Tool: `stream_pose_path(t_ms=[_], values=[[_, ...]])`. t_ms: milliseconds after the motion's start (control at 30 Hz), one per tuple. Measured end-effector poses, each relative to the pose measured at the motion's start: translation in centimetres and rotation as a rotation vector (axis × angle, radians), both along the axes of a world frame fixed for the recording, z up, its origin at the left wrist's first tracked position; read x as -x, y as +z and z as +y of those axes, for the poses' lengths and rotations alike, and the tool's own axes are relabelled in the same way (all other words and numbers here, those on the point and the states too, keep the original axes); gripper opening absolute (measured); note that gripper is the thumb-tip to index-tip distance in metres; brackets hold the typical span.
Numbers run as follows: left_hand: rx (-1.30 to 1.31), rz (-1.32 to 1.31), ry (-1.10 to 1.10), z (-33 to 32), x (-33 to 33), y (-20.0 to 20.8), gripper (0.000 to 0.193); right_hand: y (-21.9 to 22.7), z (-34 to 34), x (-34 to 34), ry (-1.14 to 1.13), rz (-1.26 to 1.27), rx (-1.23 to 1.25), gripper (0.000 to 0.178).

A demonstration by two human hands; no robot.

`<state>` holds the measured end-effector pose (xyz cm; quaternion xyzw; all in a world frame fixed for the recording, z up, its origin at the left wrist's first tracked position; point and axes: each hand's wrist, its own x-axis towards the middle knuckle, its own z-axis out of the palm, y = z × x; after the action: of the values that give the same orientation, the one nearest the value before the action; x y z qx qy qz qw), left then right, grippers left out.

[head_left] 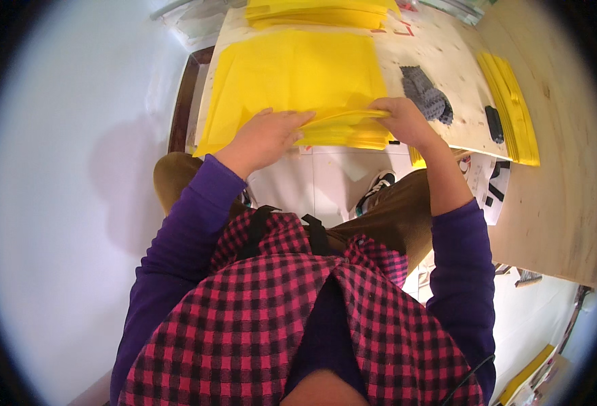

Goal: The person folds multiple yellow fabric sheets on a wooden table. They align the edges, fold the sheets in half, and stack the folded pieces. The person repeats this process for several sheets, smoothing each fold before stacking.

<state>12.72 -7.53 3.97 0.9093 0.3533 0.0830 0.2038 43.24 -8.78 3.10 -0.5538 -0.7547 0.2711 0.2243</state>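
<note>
And look, the yellow sheets (298, 74) are thin, matt and cloth-like, softly creased; the worktop (459, 64) is pale knotted wood with little shine. Here's the grey cloth (422, 89), rough and ribbed like knitting! Smooth tiles (329, 168) for the floor, matt checked fabric on the garment (237, 325), smooth wall (48, 203).

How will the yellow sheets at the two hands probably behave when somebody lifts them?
The yellow sheets would likely sag, since their near edge curves between the left hand and the right hand. They are probably light for their size, because the layers look thin.
</note>
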Motion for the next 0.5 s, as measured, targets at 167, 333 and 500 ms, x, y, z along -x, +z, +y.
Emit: stream_pose_path(t_ms=[167, 333, 500], values=[[-0.294, -0.099, 0.204, -1.9, 5.5, 1.4, 0.071, -0.8, 0.5, -0.2, -0.057, 0.119, 0.012, 0.019], [-0.059, -0.337, 0.483, -2.4, 12.9, 0.2, 0.092, -1.1, 0.9, -0.6, -0.063, 0.101, 0.068, 0.016], [-0.027, -0.488, 0.574, -1.4, 15.5, -2.3, 0.092, -1.2, 1.3, -0.7, -0.069, 0.107, 0.131, 0.011]])
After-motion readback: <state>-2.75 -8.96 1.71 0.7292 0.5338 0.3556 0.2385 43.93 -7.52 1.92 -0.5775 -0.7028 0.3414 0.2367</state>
